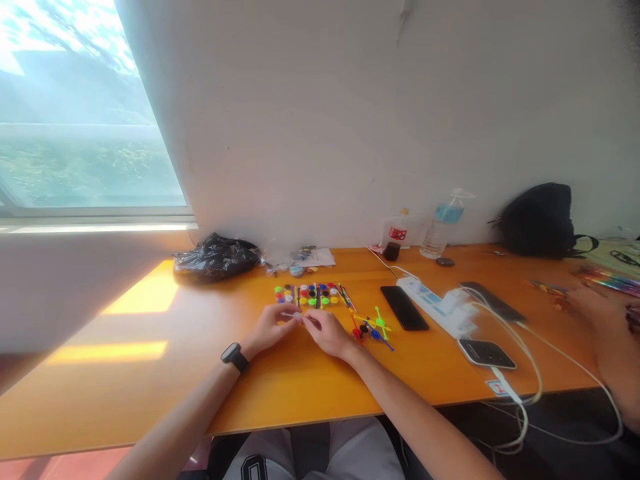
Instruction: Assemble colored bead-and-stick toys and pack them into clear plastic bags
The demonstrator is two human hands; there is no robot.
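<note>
My left hand (270, 328) and my right hand (327, 332) meet over the table, fingertips nearly touching. Both pinch a small white plastic stick (289, 314); its far details are too small to make out. Just beyond my fingers lie rows of small round coloured plastic pieces (303, 301), with thin coloured sticks (346, 296) among and beside them. To the right of my right hand rests a cluster of joined sticks and discs (375, 333) in red, yellow, black, blue and green. A dark watch (235, 357) is on my left wrist.
Right of the cluster lie a black phone (405, 308), a white power strip (435, 308) with cables, and a power bank (487, 354). Bottles (434, 233) and a black plastic bag (216, 259) stand along the wall. Another person's arm (600, 333) reaches in at right.
</note>
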